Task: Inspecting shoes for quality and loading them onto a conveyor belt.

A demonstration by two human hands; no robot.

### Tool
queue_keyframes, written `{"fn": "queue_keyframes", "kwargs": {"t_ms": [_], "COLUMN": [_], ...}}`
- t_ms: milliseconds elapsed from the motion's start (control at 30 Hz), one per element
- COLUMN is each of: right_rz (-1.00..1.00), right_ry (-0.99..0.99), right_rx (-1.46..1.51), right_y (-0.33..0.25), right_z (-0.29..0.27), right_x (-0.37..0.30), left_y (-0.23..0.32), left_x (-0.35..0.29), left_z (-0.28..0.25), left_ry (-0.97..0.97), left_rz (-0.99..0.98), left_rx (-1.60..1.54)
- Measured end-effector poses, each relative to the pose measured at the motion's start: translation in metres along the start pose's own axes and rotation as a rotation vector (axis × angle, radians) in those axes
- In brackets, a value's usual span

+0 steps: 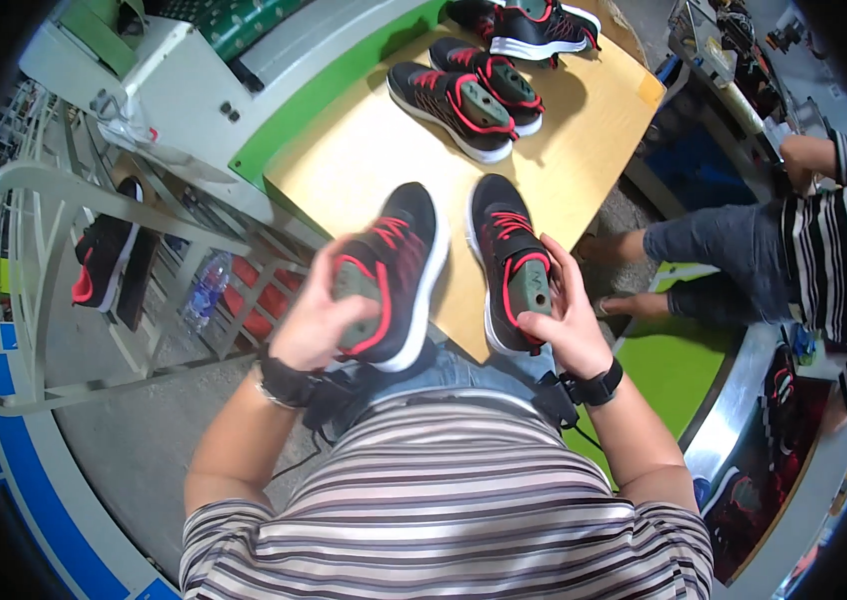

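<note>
I operate remotely: left hand (322,312) grasps rear of left black-red sneaker (416,225), right hand (576,322) likewise right black-red sneaker (490,205), both above near end of counter (329,175). For steadiness: even grip, light thumbs, toes aligned.

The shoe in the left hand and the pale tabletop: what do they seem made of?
Shoe: dark matte upper, probably mesh fabric, given its fine pattern; smooth white sole, likely foam or rubber. Tabletop: perhaps laminated wood, pale yellow with soft sheen.
</note>
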State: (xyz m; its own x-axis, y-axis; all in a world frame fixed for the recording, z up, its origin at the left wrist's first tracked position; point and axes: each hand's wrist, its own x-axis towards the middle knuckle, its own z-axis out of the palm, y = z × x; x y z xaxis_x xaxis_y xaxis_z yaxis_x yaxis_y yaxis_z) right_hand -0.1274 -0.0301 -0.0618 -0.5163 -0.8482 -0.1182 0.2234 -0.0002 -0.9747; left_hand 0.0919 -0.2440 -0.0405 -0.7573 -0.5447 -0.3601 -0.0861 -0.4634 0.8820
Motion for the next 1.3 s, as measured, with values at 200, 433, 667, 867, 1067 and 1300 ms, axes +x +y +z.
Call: {"fn": "queue_keyframes", "kwargs": {"t_ms": [200,433,667,867,1067,1300], "right_rz": [0.028,-1.064,0.15,-0.225,-0.132,-0.452], "right_ry": [-0.083,0.393,0.873,0.784,0.616,0.494], "right_rx": [0.252,-1.087,-0.656,-0.852,0.118,-0.199], "right_y": [-0.005,-0.03,0.008,-0.018,0.017,-0.04], "right_z": [0.048,0.038,-0.17,-0.128,-0.163,-0.071], "right_x": [0.051,0.172,0.219,0.204,0.247,0.185], "left_y": [-0.008,-0.018,0.006,0.036,0.055,0.065], "left_x": [0.018,0.132,0.112,0.101,0.131,0.164], "left_z": [0.004,-0.04,-0.01,0.027,0.13,0.141], "left_ry": [0.301,0.54,0.349,0.643,0.043,-0.18], "left_rz": [0.316,0.463,0.453,0.697,0.833,0.612], "left_rx": [0.047,0.301,0.166,0.852,0.823,0.283]}}
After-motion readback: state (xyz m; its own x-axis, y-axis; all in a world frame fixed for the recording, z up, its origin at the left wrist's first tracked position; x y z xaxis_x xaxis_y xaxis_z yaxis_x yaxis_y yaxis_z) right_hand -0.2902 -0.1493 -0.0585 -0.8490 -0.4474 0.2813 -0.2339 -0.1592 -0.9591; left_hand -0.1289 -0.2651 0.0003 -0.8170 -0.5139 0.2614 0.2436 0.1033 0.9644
